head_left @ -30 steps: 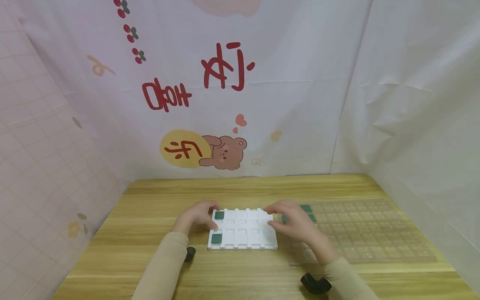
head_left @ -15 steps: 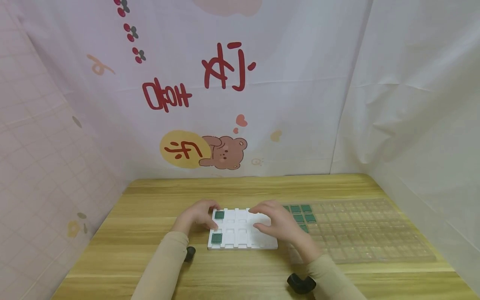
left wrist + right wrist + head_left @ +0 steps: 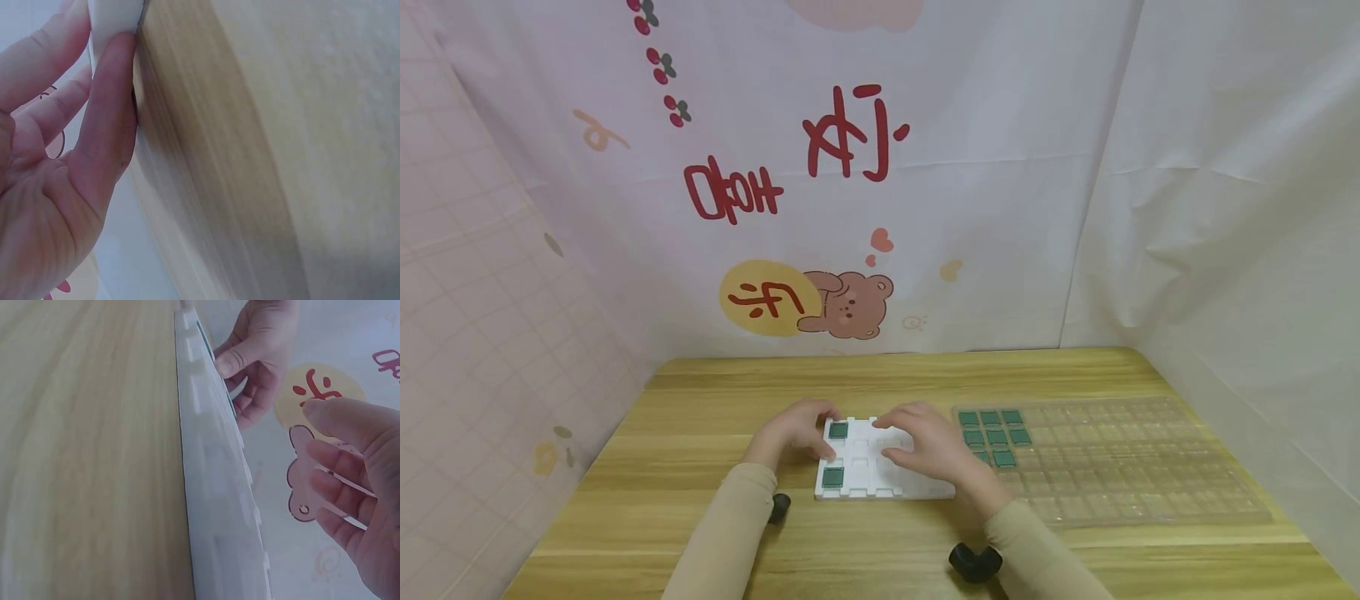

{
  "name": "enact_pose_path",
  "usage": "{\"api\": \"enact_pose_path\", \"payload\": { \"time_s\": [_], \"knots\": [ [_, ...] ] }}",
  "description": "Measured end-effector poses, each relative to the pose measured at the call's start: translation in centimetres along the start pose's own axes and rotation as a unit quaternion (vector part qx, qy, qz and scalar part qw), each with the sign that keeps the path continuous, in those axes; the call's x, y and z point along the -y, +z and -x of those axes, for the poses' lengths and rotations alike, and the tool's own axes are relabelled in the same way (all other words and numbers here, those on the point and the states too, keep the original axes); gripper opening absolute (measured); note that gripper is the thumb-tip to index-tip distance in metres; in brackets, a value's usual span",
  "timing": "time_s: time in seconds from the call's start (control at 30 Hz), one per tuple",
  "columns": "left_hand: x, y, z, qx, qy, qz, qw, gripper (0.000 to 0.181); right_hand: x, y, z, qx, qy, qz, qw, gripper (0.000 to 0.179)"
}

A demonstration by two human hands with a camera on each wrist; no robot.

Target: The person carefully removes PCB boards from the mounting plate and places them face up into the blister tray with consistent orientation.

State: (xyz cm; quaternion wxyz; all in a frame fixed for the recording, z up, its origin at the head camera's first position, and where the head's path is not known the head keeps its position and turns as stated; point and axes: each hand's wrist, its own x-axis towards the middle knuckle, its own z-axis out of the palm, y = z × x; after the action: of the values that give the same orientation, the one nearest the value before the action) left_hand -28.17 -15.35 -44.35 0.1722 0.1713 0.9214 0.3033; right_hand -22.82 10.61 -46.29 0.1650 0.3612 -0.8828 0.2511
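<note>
A white tray with square pockets lies flat on the wooden table. Two square green chips, one at the back left and one at the front left, sit in its left column. My left hand grips the tray's left side; the left wrist view has its fingertips against the white edge. Above the tray's right half hovers my right hand, hiding several pockets. In the right wrist view, that hand's thumb and fingers are spread apart with nothing between them.
To the right lies a clear plastic tray with many compartments. Several green chips fill its back left part. A white curtain with a printed bear hangs behind the table, and plain cloth closes off the sides.
My right hand has travelled left, from the white tray's right edge to above its middle, uncovering the green chips in the clear tray. The left hand and white tray stay in place.
</note>
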Motion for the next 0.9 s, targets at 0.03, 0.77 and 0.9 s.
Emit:
{"api": "enact_pose_path", "payload": {
  "time_s": [0.03, 0.77, 0.9],
  "knots": [
    [0.0, 0.0, 0.0, 0.001, 0.001, 0.001, 1.0000, 0.052, 0.1, 0.2, -0.2, 0.007, 0.008, 0.001, 0.9999, 0.034],
    [0.0, 0.2, 0.0, -0.002, -0.003, -0.001, 1.0000, 0.050, 1.7, 3.6, -4.0, 0.026, 0.069, 0.014, 0.9971, 0.034],
    [0.0, 0.1, -0.1, 0.001, 0.002, 0.005, 1.0000, 0.050, 1.8, 4.2, -4.4, 0.028, 0.084, 0.025, 0.9958, 0.034]
  ]
}}
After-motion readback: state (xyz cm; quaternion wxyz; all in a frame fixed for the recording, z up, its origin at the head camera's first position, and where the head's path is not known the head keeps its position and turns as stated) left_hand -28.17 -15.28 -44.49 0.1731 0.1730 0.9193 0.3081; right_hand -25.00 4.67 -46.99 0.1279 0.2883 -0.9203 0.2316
